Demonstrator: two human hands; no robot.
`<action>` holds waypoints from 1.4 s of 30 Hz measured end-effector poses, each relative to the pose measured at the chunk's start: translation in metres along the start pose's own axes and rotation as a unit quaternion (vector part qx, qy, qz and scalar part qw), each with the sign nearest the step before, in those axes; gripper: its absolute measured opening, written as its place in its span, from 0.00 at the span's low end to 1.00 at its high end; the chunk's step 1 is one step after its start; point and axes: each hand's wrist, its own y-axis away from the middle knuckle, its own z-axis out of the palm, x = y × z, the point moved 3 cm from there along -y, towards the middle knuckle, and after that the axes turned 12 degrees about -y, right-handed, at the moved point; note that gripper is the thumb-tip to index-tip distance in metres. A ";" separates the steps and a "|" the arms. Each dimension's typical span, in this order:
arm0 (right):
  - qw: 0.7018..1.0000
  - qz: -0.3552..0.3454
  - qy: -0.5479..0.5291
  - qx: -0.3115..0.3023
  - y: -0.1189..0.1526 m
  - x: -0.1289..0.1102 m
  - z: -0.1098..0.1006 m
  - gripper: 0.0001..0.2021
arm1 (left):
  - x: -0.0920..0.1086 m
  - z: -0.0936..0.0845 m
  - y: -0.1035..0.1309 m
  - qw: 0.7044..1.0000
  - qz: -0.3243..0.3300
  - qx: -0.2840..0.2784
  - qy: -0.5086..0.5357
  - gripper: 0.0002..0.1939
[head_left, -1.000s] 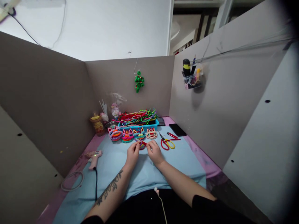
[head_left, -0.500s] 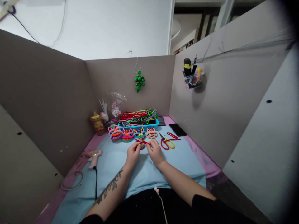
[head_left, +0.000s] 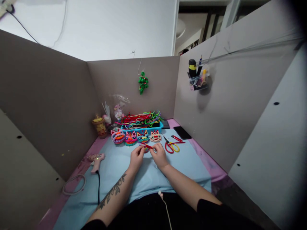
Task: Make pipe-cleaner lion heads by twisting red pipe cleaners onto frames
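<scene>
In the middle of the table, my left hand (head_left: 136, 157) and my right hand (head_left: 159, 156) are close together, fingertips pinched. Between them is a short red pipe cleaner (head_left: 149, 147), gripped from both sides. A small multicoloured piece (head_left: 146, 150) shows just behind my fingertips, partly hidden; whether a hand touches it I cannot tell. Just beyond stand several fuzzy animal-face ornaments in a row, among them a pink-and-orange one (head_left: 130, 139), a blue one (head_left: 143, 137) and a cream one (head_left: 155, 136). Scissors (head_left: 172, 146) with red and yellow handles lie right of my right hand.
A blue basket (head_left: 153, 130) heaped with coloured pipe cleaners (head_left: 139, 119) stands at the back. A pink glue gun (head_left: 97, 163) with a cord lies on the left. A black phone (head_left: 182, 133) and a red-handled tool (head_left: 177, 138) are on the right. Grey panels (head_left: 134, 76) enclose the table.
Both hands stay nearly in place. The red pipe cleaner and the fingertips have shifted very slightly.
</scene>
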 end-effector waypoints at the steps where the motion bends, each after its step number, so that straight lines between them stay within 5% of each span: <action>1: 1.000 0.000 -0.001 0.001 0.000 0.001 0.000 0.03 | 0.001 0.000 0.000 1.000 0.003 -0.003 0.001 0.12; 22: 1.000 -0.006 0.020 0.006 0.001 0.005 0.002 0.07 | 0.002 0.003 -0.001 0.998 -0.022 -0.025 0.049 0.13; 42: 0.998 -0.032 -0.001 -0.059 0.002 -0.008 0.006 0.04 | -0.008 -0.001 -0.006 0.998 -0.008 0.010 0.069 0.12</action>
